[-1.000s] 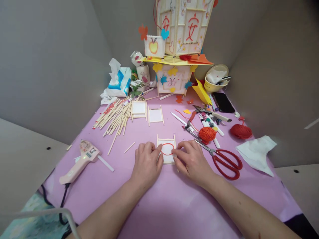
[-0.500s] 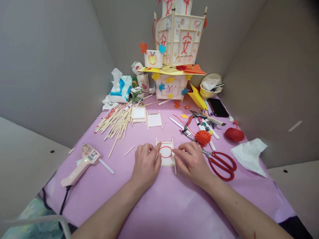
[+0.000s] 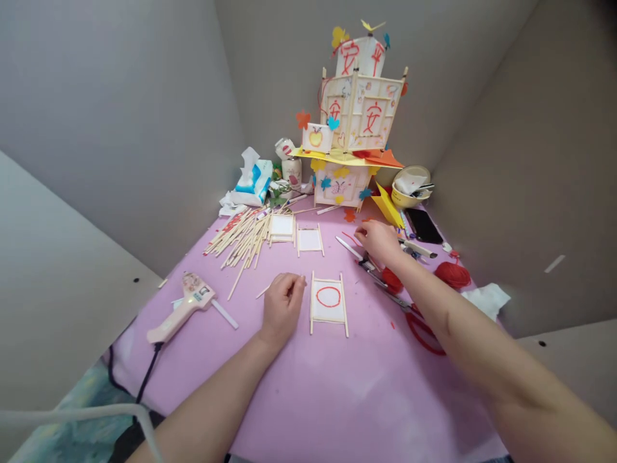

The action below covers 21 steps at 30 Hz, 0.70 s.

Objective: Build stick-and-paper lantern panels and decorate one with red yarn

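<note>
A small frame of wooden sticks (image 3: 312, 315) lies flat on the table, its white panel marked by a red yarn ring (image 3: 328, 305). Just left of it rests my left hand (image 3: 283, 305), fingers curled closed; whatever they may hold is hidden. Farther away, my right hand (image 3: 380, 239) reaches over the tools with fingertips pinched together. Beside those fingertips lie a strand of red yarn (image 3: 349, 238) and an orange paper cutout (image 3: 349, 215). My right forearm partly covers the red-handled scissors (image 3: 424, 333) and an orange-red yarn ball (image 3: 391, 280).
A decorated paper-and-stick lantern tower (image 3: 359, 116) stands at the back. On the left are a pink glue gun (image 3: 180, 312) and a pile of sticks (image 3: 245, 241). Two more small frames (image 3: 309, 239) lie mid-table. At the right are a phone (image 3: 424, 226) and red yarn (image 3: 452, 274).
My right hand has left the frame and moved forward and right over the tools. My left hand has come off the frame and curled beside it. The view has tilted up.
</note>
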Available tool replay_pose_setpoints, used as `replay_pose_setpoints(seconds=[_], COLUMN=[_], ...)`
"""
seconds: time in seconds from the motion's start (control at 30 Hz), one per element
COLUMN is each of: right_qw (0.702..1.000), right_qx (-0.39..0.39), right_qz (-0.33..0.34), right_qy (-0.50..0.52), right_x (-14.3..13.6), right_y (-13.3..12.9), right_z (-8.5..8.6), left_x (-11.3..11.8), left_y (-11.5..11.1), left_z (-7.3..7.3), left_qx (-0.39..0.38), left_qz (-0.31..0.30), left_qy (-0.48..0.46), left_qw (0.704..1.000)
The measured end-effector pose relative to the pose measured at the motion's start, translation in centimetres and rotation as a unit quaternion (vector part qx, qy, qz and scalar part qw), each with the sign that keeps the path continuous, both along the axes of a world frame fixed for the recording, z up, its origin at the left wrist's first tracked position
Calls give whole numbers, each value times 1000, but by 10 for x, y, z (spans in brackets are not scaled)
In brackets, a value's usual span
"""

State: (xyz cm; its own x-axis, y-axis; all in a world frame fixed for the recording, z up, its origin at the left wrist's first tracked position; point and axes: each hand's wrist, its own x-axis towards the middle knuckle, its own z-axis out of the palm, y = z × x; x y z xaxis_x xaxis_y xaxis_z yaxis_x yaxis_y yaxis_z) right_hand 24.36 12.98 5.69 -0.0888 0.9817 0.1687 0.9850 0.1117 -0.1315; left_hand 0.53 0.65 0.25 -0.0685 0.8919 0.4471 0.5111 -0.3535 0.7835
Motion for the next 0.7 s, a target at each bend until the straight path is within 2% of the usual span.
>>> replay_pose_setpoints(seconds=[0.07,0.17,0.27,0.37,0.47,0.57,0.67,0.7], right_qw=[1000,998,997,998,1000,997,971,963], right_qx=[-16,-39,-50,-33,4,32,61,69], right_qz=[-13,-30,-36,-21,14,73,182,195], right_qy=[-24,-48,-54,-44,-17,24,143,173], right_x=[-11,-25,-32,-35,-34,-29,-20,-18], right_y=[21,38,43,36,13,-29,-77,-91], right_z=[-6,-20,-29,-25,-11,-1,-4,-8], left_x=[0,-1,-2,-2,-2,0,9,13], left_y=[0,0,1,2,2,0,-4,-6], left_z=[-2,-5,-7,-7,-7,-3,6,9], left_qx=[-13,-20,-20,-24,-17,8,73,99], left_qz=[-1,-6,-8,-5,0,3,-41,-65], left_qy=[-6,-1,8,11,4,9,44,62], left_qw=[1000,1000,1000,1000,1000,1000,996,991])
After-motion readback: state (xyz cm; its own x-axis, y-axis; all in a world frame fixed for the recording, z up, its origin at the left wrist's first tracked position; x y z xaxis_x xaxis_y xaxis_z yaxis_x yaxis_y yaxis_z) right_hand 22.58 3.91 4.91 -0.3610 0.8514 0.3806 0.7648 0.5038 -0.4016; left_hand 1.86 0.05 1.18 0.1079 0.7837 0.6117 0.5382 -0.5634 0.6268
